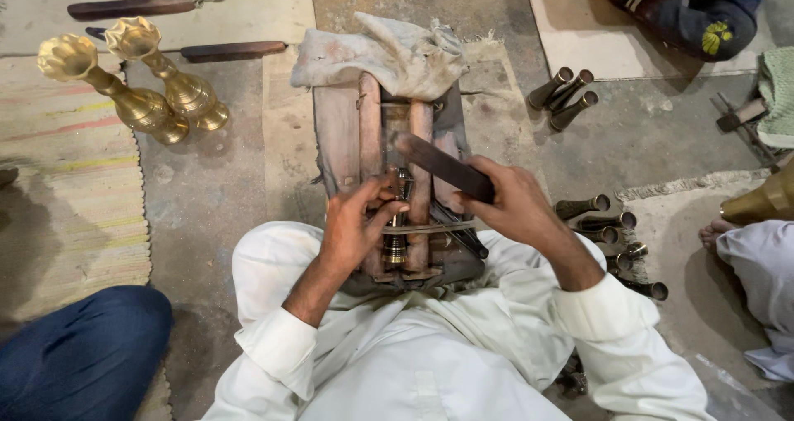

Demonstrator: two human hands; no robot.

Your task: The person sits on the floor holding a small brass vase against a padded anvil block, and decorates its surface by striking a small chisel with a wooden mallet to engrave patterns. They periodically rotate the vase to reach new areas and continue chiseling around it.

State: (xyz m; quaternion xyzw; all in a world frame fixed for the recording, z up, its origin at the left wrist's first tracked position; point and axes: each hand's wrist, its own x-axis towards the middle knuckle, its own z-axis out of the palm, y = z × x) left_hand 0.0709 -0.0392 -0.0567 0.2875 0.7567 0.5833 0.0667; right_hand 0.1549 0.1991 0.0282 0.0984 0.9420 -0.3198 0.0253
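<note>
The left hand (354,227) is curled around a small ridged brass piece (395,243), pinching it with fingers and thumb where it lies in a worn wooden block (364,140) between the person's knees. The right hand (514,202) is clenched on a dark flat tool (442,166), which slants up and away from it, over the block and toward the left hand. Just beyond both hands a dirty crumpled cloth (389,53) is draped over the far end of the block. Under the right hand, dark metal bars (459,235) lie across the near part of the block.

Far off past the left hand, two brass candlesticks (149,90) lie tipped on the floor (215,189), touching each other, with two dark wooden handles (178,28) beyond them and a striped rug (66,189) beside them. Beyond the right hand lie three dark metal tubes (566,94) close together. Just outside the right wrist sits a second cluster of about five tubes (608,231); some are partly hidden by the sleeve, so the count is uncertain.

Nothing lies between the two hands but the block and the brass piece. Another person's blue trouser knee (83,355) is near the left elbow, a bare foot (715,232) and pale garment are out past the right arm, and a third person's dark sleeve (703,16) shows at the far right.
</note>
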